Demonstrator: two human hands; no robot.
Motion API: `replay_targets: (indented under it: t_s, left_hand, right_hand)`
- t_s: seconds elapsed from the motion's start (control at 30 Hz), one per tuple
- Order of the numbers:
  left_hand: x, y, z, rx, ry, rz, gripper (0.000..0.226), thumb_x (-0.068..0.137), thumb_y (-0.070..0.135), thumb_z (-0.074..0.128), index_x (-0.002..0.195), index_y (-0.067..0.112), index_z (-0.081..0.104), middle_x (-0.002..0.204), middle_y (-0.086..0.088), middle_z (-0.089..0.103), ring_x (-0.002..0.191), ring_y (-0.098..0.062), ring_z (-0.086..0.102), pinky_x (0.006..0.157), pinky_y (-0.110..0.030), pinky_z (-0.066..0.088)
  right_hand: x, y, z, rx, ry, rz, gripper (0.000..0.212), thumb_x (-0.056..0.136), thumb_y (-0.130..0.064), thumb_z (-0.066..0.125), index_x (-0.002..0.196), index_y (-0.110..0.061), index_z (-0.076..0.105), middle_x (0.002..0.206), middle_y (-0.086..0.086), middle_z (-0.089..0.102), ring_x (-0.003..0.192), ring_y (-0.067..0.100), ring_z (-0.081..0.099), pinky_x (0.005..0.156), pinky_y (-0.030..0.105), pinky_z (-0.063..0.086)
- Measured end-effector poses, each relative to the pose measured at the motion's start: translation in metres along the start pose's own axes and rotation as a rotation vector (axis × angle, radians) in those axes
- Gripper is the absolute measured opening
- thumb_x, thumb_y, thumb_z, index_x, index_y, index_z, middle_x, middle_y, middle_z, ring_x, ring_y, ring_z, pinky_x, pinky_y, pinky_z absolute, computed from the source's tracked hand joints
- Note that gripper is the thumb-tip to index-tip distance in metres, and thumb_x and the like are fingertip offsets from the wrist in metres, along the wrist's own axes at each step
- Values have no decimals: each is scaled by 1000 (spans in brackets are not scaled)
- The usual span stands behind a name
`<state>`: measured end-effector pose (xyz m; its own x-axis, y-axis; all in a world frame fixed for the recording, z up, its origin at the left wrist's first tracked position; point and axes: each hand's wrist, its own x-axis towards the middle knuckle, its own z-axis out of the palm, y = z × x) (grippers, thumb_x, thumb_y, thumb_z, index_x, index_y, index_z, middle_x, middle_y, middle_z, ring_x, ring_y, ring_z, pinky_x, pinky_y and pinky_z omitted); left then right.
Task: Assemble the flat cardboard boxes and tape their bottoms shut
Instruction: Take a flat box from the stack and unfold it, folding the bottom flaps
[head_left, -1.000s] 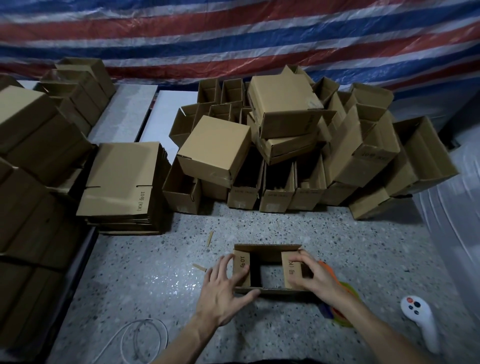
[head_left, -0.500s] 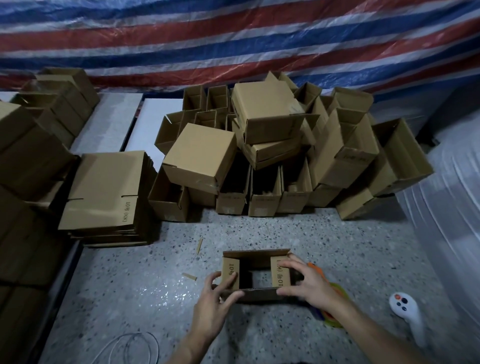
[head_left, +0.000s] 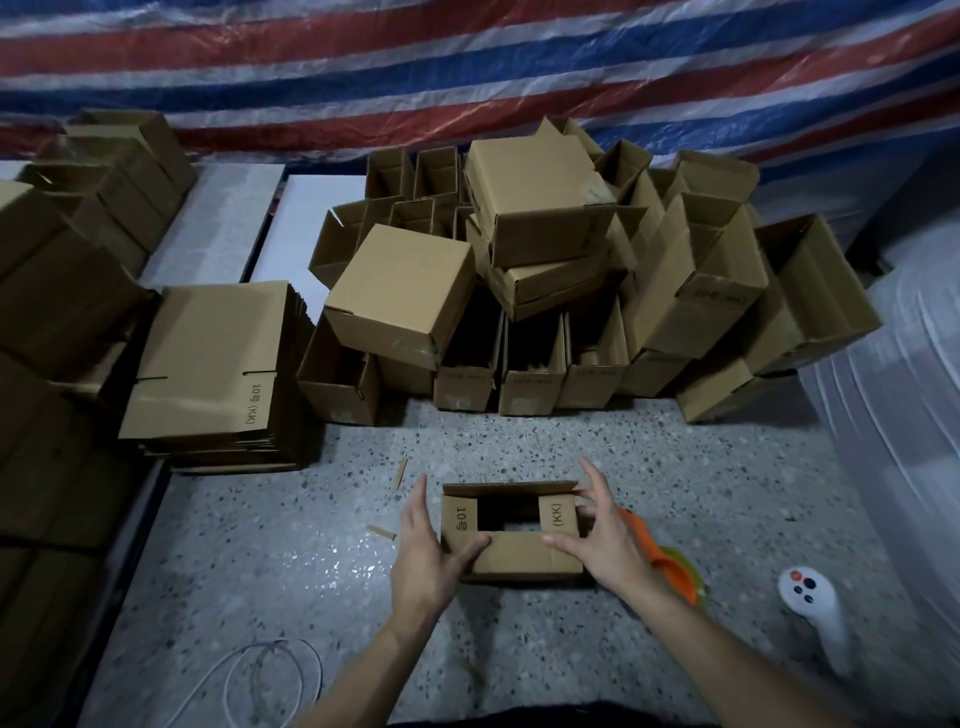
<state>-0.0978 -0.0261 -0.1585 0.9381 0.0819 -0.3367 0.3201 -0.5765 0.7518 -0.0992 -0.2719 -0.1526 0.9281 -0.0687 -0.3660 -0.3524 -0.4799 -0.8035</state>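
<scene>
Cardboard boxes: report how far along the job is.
Done: a pile of assembled boxes at the back. In hand: the left hand and right hand press on one half-folded box on the floor; its middle gapes, untaped. Left: the stack of flat boxes.

The scene is dimly lit, with a cool, bluish cast. Light is received from above and ahead. A soft sheen is seen on the red, white and blue striped plastic tarpaulin (head_left: 467, 62), and a pale glare patch is thrown on the speckled grey stone floor (head_left: 332, 564) near its middle. The tall piles of brown cardboard cartons (head_left: 47, 322) along the floor's left edge are lost in deep shadow. The insides of the heap of open brown cardboard boxes (head_left: 532, 387) at the far edge are rendered almost black. A soft shadow is cast at the foot of the small open-ended brown cardboard box (head_left: 519, 558), which is kept sharp. Straight lines are bowed towards the corners by the wide lens, and the white translucent plastic sheeting (head_left: 893, 415) at the right edge is smeared by blur.
</scene>
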Motion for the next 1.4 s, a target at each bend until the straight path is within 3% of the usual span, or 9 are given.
replay_targets:
  t_s: [0.17,0.37,0.63,0.8,0.97,1.1,1.2,1.3,1.4]
  left_hand:
    - [7,14,-5,336,-4,312,110,81,52,75,160,35,1,167,9,12,144,-18,37,105,-41,49]
    - [7,10,-5,444,-5,312,94,86,63,63,159,29,16,164,6,24,143,-17,38,106,-39,47]
    - [0,-1,1,613,23,329,91,90,72,44,161,26,10,165,3,21,149,-20,30,116,-39,37]
    - [-27,-6,9,620,-9,330,67,101,57,25,153,17,40,158,3,31,137,-26,51,103,-40,48]
    - [-36,-21,20,625,-125,253,66,91,67,-15,147,37,-32,157,18,-31,153,-20,18,119,-34,24]
    - [-35,-20,14,675,-189,336,67,90,71,-7,147,46,-33,157,10,-40,154,-30,14,122,-38,20]
    - [-37,-21,14,664,-231,318,76,90,77,7,147,46,-33,155,9,-45,152,-33,17,121,-42,23]
    - [-36,-25,14,698,-214,356,77,93,73,11,147,43,-35,154,7,-45,150,-29,24,117,-39,32]
    - [-32,-25,13,687,-209,366,73,94,69,11,147,44,-35,155,8,-44,144,-22,34,109,-36,42]
  right_hand:
    - [-3,-5,-1,-84,-37,-98,112,76,-22,85,153,-57,11,159,-7,27,144,16,33,118,47,34]
    - [-4,-5,-1,-299,-7,-252,99,80,-32,82,154,-47,18,164,-18,13,151,10,15,123,45,23]
    - [-14,-7,-1,-488,62,-264,84,85,-51,72,155,-35,30,163,-12,24,151,15,20,121,42,27]
    - [-31,5,7,-668,-3,-240,61,99,-56,44,153,-38,23,163,-19,1,153,17,15,122,42,26]
    - [-37,18,23,-648,42,-212,54,104,-54,26,153,-46,5,162,-24,-13,153,14,5,121,41,21]
    - [-40,27,27,-724,25,-230,58,99,-59,-2,153,-45,-17,161,-20,-28,152,14,-8,122,38,8]
    - [-40,30,34,-742,13,-216,60,100,-57,-2,154,-38,-22,160,-16,-33,149,10,-19,121,34,2]
    - [-38,33,25,-574,-55,-230,59,104,-54,11,158,-37,-5,165,-19,-17,149,0,-14,121,31,1]
    - [-39,47,3,-341,227,-66,54,103,-50,32,149,-22,39,148,-4,45,132,12,45,106,31,38]
